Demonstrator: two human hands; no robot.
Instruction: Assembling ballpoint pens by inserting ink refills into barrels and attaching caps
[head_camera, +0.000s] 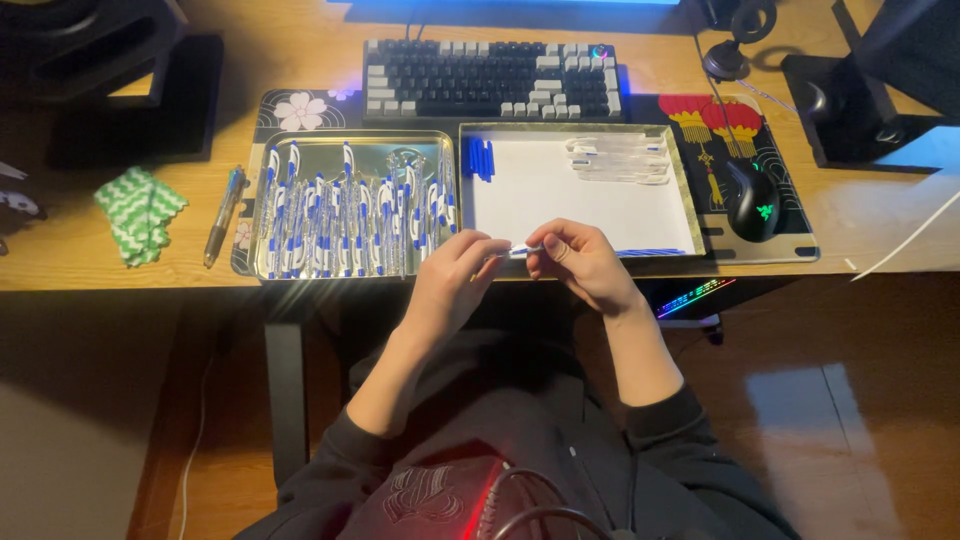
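Both hands meet over the tabletop edge: the left hand and right hand each pinch an end of a blue-and-white pen. Left tray is full of pens; right tray holds blue caps and clear barrels.

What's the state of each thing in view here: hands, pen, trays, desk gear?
left hand: pinching one end of the pen
right hand: pinching the other end
blue-and-white pen: held level between both hands
left tray: packed with blue-and-white pens
right tray: mostly bare white
blue caps: grouped in right tray's far left corner
clear barrels: piled at right tray's far side
keyboard: backlit
mouse: lit, untouched
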